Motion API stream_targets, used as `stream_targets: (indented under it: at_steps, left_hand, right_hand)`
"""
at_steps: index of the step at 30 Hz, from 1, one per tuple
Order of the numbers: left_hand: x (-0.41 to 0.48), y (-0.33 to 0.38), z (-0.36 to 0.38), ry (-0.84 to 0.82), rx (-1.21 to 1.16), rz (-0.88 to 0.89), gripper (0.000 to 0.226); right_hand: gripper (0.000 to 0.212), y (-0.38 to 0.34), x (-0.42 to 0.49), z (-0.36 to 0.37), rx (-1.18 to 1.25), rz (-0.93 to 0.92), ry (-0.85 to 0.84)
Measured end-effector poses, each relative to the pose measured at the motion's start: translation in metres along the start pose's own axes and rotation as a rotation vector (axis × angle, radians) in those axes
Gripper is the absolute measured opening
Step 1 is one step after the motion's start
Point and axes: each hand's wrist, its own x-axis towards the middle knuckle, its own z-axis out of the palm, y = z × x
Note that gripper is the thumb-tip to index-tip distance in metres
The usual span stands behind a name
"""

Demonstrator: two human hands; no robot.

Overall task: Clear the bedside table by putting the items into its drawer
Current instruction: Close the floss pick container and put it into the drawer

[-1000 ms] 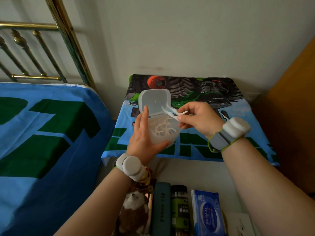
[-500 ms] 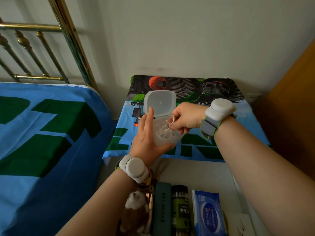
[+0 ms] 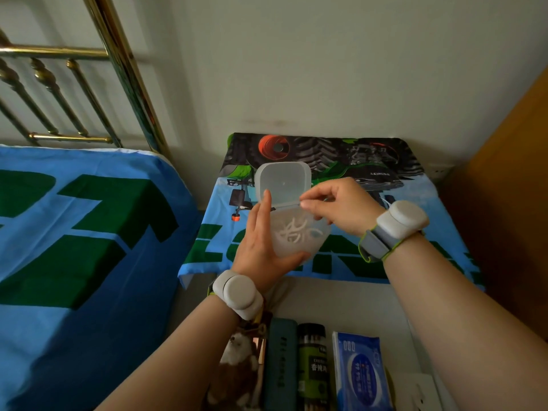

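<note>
My left hand (image 3: 261, 250) grips a translucent plastic box (image 3: 299, 235) from the left side and underneath, above the bedside table's blue printed cloth (image 3: 415, 262). White floss picks (image 3: 293, 232) lie loose inside the box. Its hinged lid (image 3: 281, 185) stands open, tilted away from me. My right hand (image 3: 341, 209) hovers over the box's right side with thumb and forefinger pinched at the lid's lower right edge. Below my arms the table's drawer (image 3: 341, 301) is pulled out.
The drawer holds a plush toy (image 3: 237, 360), a dark teal case (image 3: 280, 366), a green-labelled tube (image 3: 314, 366), a blue wipes pack (image 3: 361, 375) and a white socket block (image 3: 418, 393). A bed (image 3: 74, 247) with a brass frame (image 3: 124, 69) is left, a wooden panel (image 3: 510, 188) right.
My right hand brought floss picks to the box, dropped them in, then lifted to the lid's edge. My left hand kept the box in place.
</note>
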Motion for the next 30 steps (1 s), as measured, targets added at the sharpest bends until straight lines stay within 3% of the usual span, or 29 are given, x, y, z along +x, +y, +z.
stream_targets:
  at_steps: [5, 9, 16, 24, 30]
  left_hand:
    - [0.011, 0.016, 0.011, 0.017, -0.046, -0.019, 0.119]
    - [0.027, 0.03, 0.029, 0.009, -0.087, -0.017, 0.118]
    - [0.056, 0.055, 0.069, -0.006, -0.073, 0.008, 0.12]
    - [0.065, 0.061, 0.094, -0.005, -0.015, 0.013, 0.122]
    - [0.064, 0.056, 0.102, -0.004, -0.044, -0.005, 0.122]
  right_hand:
    - [0.011, 0.056, -0.005, -0.041, -0.022, 0.11, 0.36]
    - [0.016, 0.102, -0.006, -0.066, -0.032, 0.246, 0.485]
    - [0.024, 0.149, -0.006, -0.085, -0.181, 0.404, 0.545]
    - [0.042, 0.162, 0.005, -0.081, -0.381, 0.506, 0.456]
    - [0.02, 0.16, 0.012, -0.08, -0.452, 0.549, 0.449]
